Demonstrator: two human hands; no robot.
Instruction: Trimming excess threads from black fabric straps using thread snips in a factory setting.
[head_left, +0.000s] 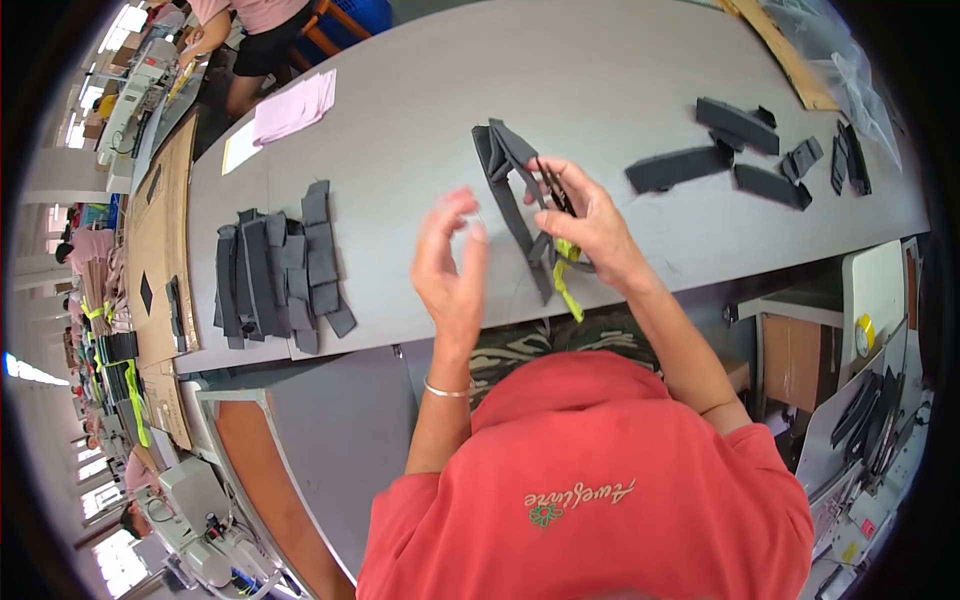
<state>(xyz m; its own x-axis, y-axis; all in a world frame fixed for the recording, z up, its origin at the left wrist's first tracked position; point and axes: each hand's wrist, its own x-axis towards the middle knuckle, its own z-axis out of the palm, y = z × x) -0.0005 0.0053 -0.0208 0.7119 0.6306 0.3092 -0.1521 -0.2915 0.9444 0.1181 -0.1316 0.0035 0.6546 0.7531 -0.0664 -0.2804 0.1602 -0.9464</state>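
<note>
My left hand [448, 262] is raised over the table, slightly blurred, its fingers curved and apart with nothing visible in them. In my right hand [592, 228] is a slim black tool [553, 185] with yellow-green tape [567, 285] hanging from it; it looks like thread snips, partly hidden by the fingers. Beside that hand a dark grey fabric strip [512, 205], folded over at its far end, slants toward the table's front edge. Its upper fold touches or nearly touches my right fingertips; I cannot tell whether they hold it too.
On the left of the grey table [400, 110] lie several overlapping dark grey fabric strips [265, 270]. More folded strips [685, 165] are scattered at the right. Pink cloth pieces [295, 105] lie far left. A person [255, 40] works beyond, near sewing machines. Cardboard [160, 250] borders the left.
</note>
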